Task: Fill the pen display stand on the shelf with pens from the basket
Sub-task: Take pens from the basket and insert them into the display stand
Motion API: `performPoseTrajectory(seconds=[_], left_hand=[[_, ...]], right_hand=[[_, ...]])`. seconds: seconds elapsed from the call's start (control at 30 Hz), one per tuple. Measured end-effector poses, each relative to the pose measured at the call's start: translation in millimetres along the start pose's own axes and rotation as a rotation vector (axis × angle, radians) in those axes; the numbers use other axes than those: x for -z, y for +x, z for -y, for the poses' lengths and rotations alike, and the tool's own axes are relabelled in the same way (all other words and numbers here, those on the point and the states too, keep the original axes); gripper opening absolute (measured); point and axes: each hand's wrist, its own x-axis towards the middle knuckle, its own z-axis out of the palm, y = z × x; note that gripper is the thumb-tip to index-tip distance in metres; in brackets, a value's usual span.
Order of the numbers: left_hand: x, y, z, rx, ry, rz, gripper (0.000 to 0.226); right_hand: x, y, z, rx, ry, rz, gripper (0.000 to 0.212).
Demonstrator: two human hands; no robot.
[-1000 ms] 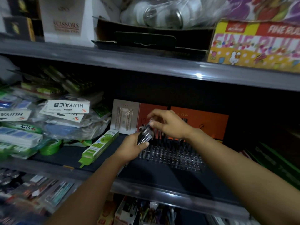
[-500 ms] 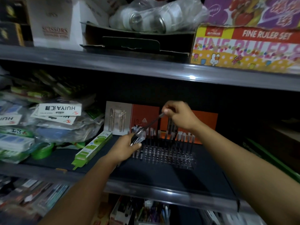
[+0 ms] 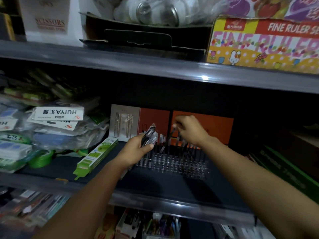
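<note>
Right hand [image 3: 190, 131] has come down from its raised draw; fingers pinch one pen [image 3: 170, 135], tip entering the stand [image 3: 172, 161] near the shelf's back edge. Left hand [image 3: 136, 150] clasps the remaining bundle [image 3: 150, 135]. One more slot filling.

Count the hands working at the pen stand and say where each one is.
2. The left hand grips a bundle of pens at the pen stand's left end; the right hand lowers a single pen into its back rows.

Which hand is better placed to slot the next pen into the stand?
Right: the right hand already pinches a single pen over the stand; the left hand is full, gripping the pen bundle.
</note>
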Motion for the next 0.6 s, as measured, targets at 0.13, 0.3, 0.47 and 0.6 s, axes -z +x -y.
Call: performPoseTrajectory(seconds=[0.13, 0.3, 0.47, 0.6], left_hand=[[-2, 5, 4, -0.005, -0.019, -0.02, 0.012], [1, 5, 7, -0.006, -0.014, -0.044, 0.015], [5, 4, 16, -0.012, -0.005, -0.058, 0.021], [7, 3, 22, -0.036, -0.025, -0.066, 0.021]], right_hand=[[-16, 10, 8, 0.056, -0.068, 0.027, 0.011], [-30, 17, 14, 0.122, -0.158, 0.093, 0.01], [-44, 23, 14, 0.128, -0.207, 0.158, 0.009], [-53, 27, 17, 0.117, -0.227, 0.22, 0.01]])
